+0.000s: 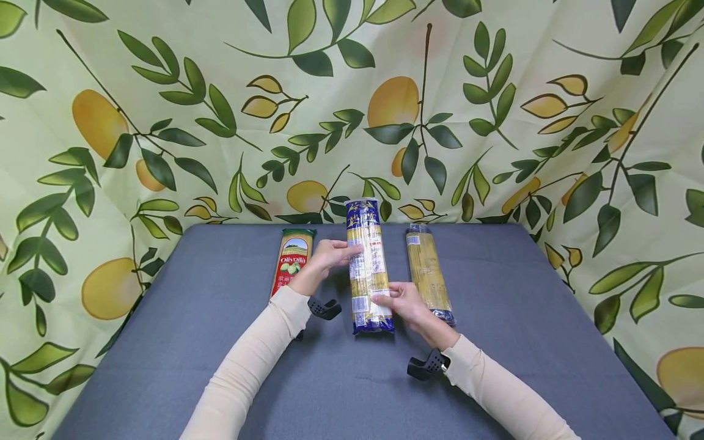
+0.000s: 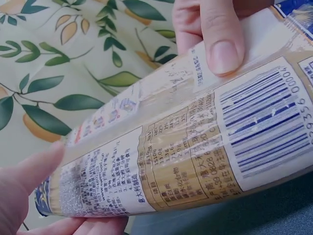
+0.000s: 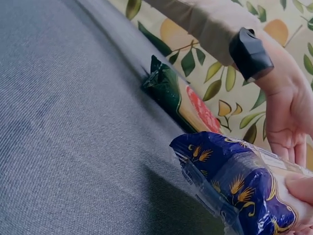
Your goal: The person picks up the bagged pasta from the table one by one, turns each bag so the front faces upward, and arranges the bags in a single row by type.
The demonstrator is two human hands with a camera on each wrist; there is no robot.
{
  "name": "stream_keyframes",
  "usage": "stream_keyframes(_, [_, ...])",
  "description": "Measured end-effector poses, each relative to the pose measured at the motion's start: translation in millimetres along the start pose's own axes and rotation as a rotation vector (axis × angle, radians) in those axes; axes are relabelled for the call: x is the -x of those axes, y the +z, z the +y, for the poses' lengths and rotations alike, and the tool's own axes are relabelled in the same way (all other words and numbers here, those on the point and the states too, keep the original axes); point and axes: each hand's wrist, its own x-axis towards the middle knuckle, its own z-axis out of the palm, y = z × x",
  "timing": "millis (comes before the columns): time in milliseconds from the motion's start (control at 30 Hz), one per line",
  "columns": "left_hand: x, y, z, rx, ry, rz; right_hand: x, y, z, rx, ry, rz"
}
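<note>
I hold the blue spaghetti packet mid-worktop, left hand and right hand fingers clamped on it; squeezing the slick film risks snapping strands.

Blue-and-yellow noodle packet, red-and-green Olivoila packet, grey table, pale green lemon-and-leaf patterned cloth

middle packet between two packets
</note>
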Motion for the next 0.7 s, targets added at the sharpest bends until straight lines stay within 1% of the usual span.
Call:
stream_keyframes(100, [-1.4, 1.9, -1.2, -0.028, 0.019, 0.025, 1.1, 1.2, -1.3, 0.021, -0.007, 0.007])
stream_keyframes(200, [-1.9, 3.7, -2.5, -0.023, 0.033, 0.053, 1.6, 2.2, -2.9, 0.04, -0.008, 0.008])
stream_keyframes(267, [-2.4, 3.8, -3.5, -0.016, 0.028, 0.071, 1.7, 2.6, -4.1, 0.05, 0.0, 0.009])
stream_keyframes(433, [-4.6, 2.5, -4.7, -0.002, 0.027, 0.075, 2.2, 1.7, -5.7, 0.07, 0.016, -0.001])
stream_keyframes(533, [-5.5, 1.4, -4.7, -0.002, 0.037, 0.063, 3.0, -0.5, -6.0, 0.053, 0.022, -0.049])
stream_keyframes(700, [-6.9, 1.2, -3.1, 0.027, 0.064, 0.044, 2.7, -8.5, -5.8, -0.072, 0.083, -0.173])
